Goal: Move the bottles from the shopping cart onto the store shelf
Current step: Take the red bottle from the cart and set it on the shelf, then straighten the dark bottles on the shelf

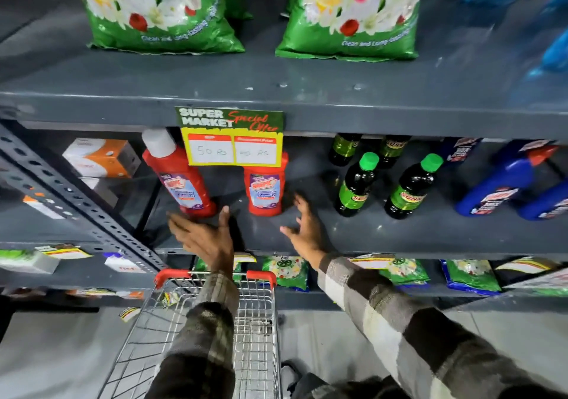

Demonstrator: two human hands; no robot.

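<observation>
Two red cleaner bottles stand on the grey middle shelf point(384, 235). The left red bottle point(179, 177) leans with its white cap toward the upper left, and the right red bottle point(265, 191) stands upright with its top hidden behind a price tag. My left hand point(204, 239) hovers open just below the left bottle, apart from it. Just right of the upright bottle is my right hand point(305, 229), open with fingers spread and holding nothing. The wire shopping cart point(215, 321) with red handle ends sits below my arms; I see no bottle in its visible part.
A yellow special-offer tag point(230, 140) hangs from the upper shelf edge. Dark bottles with green caps point(356, 183) and blue bottles point(498, 183) stand to the right on the same shelf. Green detergent bags point(159, 11) sit above. A perforated upright point(61, 189) rises at the left.
</observation>
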